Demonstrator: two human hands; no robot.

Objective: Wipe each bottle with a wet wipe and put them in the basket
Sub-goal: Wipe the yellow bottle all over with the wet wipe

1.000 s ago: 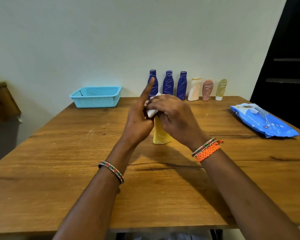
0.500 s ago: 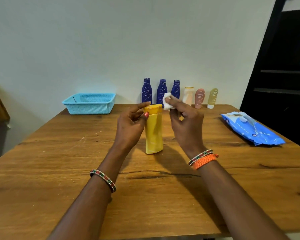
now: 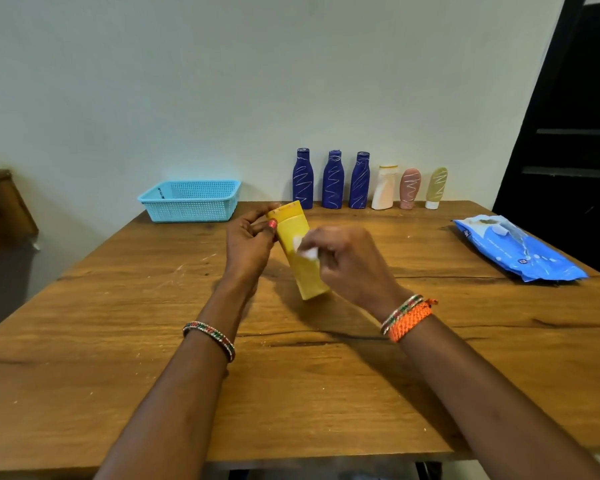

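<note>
Head view shows the left hand (image 3: 250, 244) gripping the cap end of the yellow bottle (image 3: 300, 251) at frame centre, tilted above the counter (image 3: 430, 375) so its side is exposed. The right hand (image 3: 347, 265) pinches a white wet wipe (image 3: 307, 251) against it. The basket (image 3: 191, 200) waits at middle left.

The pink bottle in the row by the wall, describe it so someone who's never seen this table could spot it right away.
Start at the wooden table and look to its far edge against the wall, where six bottles stand in a row. The pink bottle is second from the right, between a white bottle and an olive-yellow tube. It alone is pink, rounded on top, with white squiggles.
</note>
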